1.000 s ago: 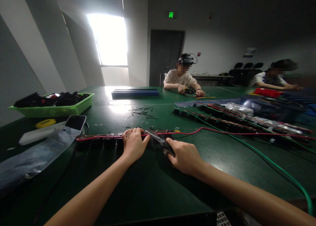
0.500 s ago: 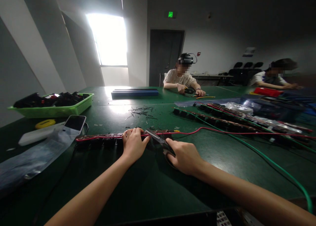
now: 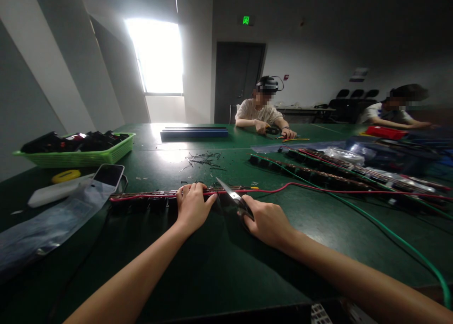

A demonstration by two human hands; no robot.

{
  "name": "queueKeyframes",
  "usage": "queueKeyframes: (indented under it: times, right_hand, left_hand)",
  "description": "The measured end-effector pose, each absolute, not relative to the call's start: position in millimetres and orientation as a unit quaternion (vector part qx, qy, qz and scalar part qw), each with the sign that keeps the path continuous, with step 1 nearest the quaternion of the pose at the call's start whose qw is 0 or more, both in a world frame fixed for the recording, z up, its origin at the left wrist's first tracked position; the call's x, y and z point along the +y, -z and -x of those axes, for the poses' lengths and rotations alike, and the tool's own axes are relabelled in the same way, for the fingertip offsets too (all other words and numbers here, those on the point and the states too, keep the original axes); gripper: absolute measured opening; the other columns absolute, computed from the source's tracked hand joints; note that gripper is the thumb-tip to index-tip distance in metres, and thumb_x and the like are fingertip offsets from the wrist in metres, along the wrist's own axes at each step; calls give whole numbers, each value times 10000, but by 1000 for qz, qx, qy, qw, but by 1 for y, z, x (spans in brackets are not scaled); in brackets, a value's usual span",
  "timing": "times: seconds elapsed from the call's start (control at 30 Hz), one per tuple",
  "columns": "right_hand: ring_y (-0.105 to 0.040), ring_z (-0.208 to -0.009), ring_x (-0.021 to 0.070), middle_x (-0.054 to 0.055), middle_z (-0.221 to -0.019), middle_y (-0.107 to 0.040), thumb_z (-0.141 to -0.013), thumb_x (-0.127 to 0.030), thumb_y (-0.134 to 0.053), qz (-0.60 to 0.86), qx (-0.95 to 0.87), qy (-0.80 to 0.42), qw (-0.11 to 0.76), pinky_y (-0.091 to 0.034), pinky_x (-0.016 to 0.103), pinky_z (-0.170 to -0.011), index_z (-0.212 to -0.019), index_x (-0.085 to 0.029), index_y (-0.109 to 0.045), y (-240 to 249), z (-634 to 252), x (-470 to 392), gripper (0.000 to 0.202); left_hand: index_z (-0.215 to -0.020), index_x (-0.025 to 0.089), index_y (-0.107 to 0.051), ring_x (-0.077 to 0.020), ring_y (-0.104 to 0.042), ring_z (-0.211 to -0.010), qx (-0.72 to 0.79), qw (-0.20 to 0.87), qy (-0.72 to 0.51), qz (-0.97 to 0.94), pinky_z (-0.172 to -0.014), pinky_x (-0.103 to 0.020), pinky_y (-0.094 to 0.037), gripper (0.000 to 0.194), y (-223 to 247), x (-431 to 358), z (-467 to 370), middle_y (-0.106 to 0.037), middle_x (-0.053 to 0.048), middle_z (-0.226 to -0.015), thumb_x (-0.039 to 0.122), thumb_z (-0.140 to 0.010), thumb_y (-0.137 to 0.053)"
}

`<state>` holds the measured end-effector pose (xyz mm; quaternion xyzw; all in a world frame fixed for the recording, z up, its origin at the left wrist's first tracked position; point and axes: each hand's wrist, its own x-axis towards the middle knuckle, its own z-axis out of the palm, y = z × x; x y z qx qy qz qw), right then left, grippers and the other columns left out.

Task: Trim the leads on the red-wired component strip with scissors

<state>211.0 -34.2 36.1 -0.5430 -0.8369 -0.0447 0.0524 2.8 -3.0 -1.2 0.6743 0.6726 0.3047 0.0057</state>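
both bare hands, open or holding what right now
Left hand: on the long black strip; gripping or just pressing, can't tell.
Right hand: closed on the dark-handled metal scissors.

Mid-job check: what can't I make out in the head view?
All in the head view:
Black strip: the stretch under the left hand, hidden by that hand.
Scissors: handles, mostly covered by the right hand.
Red wire: cut off at the right edge.
Plastic bag: cut off at the left edge.
Far-right person: hands, too blurred.
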Motion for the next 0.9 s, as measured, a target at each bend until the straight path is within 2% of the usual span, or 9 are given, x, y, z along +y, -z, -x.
queueKeyframes:
  times: [0.3,0.57,0.9]
  right_hand:
    - [-638,-748,229,63,-886,-681,-871,-347,-460,530,-844,41,68,-283,268,-568,-1093,-204,-499,-34,-213,-32,267]
    - [-614,-899,209,88,-1053,-639,-843,-217,-464,492,-862,-16,118,-362,252,-700,-1213,-169,-445,-27,-216,-26,374]
    - [-616,-793,216,64,-950,-655,-827,-314,-481,527,-844,-2,99,-337,260,-619,-1114,-199,-508,-34,-213,-32,310]
  left_hand:
    - [-991,227,-592,-270,-483,-1083,675,4,-304,-673,-991,-412,-231,317,0,-4,-3,-633,-54,-1027,492,-832,-522]
    - [-988,228,-600,-273,-485,-1068,675,0,-304,-672,-987,-414,-234,338,0,-3,-4,-635,-54,-1024,513,-831,-510]
    - [-978,226,-594,-274,-484,-1070,677,4,-304,-671,-984,-414,-236,328,-1,-5,-5,-637,-52,-1013,505,-833,-500]
